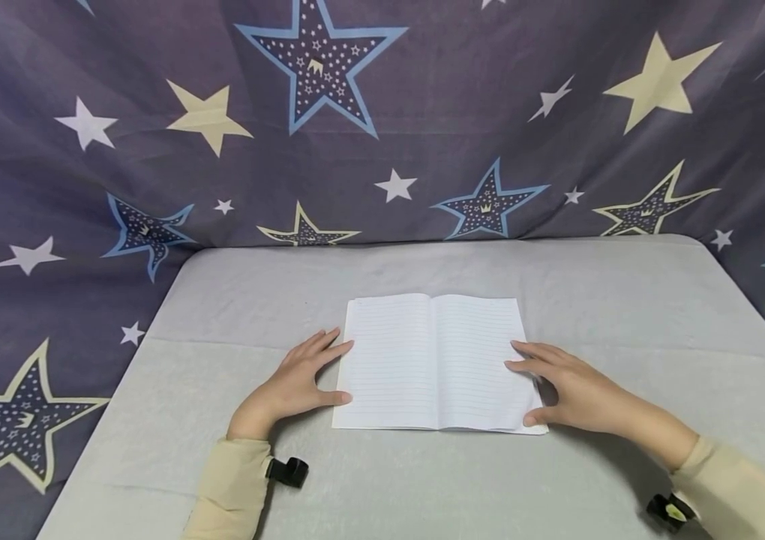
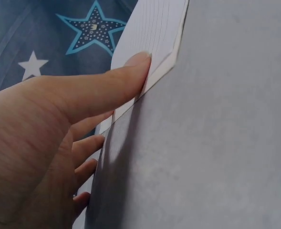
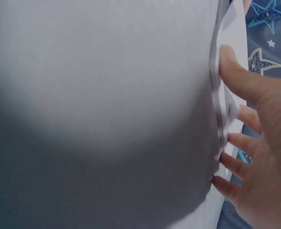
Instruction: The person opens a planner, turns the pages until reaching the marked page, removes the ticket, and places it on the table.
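Centrally, lined notebook (image 1: 389, 364) lying opened out on pale grey surface (image 1: 423, 487) | left hand (image 1: 291, 386): fingers spread, thumb on left margin | right hand (image 1: 578, 391): fingers spread, touching right margin, thumb near lower corner

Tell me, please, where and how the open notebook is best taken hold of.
Probably grip the notebook by its left edge with the left hand and right edge with the right hand, coming from the sides: it lies spread open, so its full width likely needs support.

Open lined notebook (image 1: 389, 367), white pages, lying flat on grey cloth (image 1: 463, 487).
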`<state>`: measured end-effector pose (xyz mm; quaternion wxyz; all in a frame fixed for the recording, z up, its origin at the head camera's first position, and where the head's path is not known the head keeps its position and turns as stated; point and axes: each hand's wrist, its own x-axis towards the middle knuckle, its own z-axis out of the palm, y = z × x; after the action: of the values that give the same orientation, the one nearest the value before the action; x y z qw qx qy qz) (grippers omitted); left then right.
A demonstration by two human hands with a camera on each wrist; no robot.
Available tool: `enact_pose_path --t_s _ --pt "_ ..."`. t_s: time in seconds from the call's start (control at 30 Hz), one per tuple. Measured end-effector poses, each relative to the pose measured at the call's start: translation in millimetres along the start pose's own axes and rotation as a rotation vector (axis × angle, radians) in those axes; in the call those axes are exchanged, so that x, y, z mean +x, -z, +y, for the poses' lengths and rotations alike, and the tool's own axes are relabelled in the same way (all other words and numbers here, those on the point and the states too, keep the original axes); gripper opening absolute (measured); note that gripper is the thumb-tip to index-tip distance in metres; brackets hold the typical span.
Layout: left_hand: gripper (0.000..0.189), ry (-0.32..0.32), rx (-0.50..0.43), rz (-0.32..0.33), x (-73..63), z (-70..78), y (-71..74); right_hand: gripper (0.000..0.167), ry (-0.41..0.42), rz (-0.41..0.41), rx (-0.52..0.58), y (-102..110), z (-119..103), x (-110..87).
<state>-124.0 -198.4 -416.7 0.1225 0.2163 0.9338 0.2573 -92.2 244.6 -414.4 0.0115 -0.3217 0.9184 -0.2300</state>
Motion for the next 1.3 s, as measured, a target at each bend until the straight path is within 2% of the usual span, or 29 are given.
enact_pose_path --t_s 0.23,0.33,0.43,0.57,0.67,0.83,1.0,1.13,1.3 --pt "0.086 0.002 0.01 0.006 0.8 0.1 -1.7 0.07 -0.097 0.014 -0.015 -1 -6 4.0" --pt "0.086 0.006 0.007 0.0 -0.2 0.5 -2.3 0.076 -0.121 0.073 -0.004 -3 -9 4.7" --pt "0.086 0.009 0.004 -0.001 -1.6 0.6 -2.3 0.091 -0.133 0.154 0.018 -3 -13 5.5" --pt "0.086 0.008 0.008 0.001 -1.9 0.9 -2.0 0.107 -0.182 0.204 0.104 -2 -24 7.6" --pt "0.087 0.01 0.005 -0.001 -1.7 1.2 -1.4 0.103 -0.21 0.187 0.185 -1 -39 12.4" --pt "0.086 0.01 0.006 0.001 -2.2 0.0 -0.5 0.092 -0.147 0.148 0.249 -8 -64 31.1" --pt "0.087 -0.003 -0.002 0.006 -2.8 -0.7 0.8 0.09 -0.063 0.096 0.264 -20 -85 55.8" --pt "0.089 -0.018 -0.011 0.004 -2.8 -1.9 1.7 0.086 -0.022 0.04 0.249 -31 -93 69.3" --pt "0.089 -0.01 -0.009 0.006 -3.0 -4.9 4.8 0.078 0.022 -0.016 0.185 -41 -96 76.1"
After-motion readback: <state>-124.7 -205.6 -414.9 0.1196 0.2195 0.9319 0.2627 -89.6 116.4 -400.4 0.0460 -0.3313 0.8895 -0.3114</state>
